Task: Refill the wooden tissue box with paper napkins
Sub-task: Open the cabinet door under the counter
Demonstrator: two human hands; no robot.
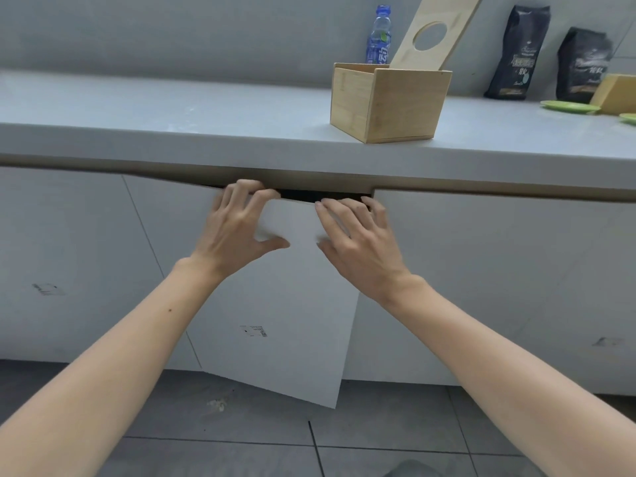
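The wooden tissue box [406, 105] stands on the grey countertop [206, 111], right of centre. Its lid [433, 32], with a round hole, is tilted up and back. What is inside the box is hidden. No paper napkins are in sight. Below the counter, a white cabinet door [285, 304] hangs slightly ajar with a dark gap along its top. My left hand [237, 228] curls its fingers over the door's top edge. My right hand [358, 239] lies on the door face with its fingertips at the same edge.
A blue water bottle [378, 36] stands behind the box. Two dark bags [519, 53] lean against the wall at the right, beside a green plate [568, 106] and another wooden item [616, 94]. Closed cabinet doors flank the open one. Grey floor tiles lie below.
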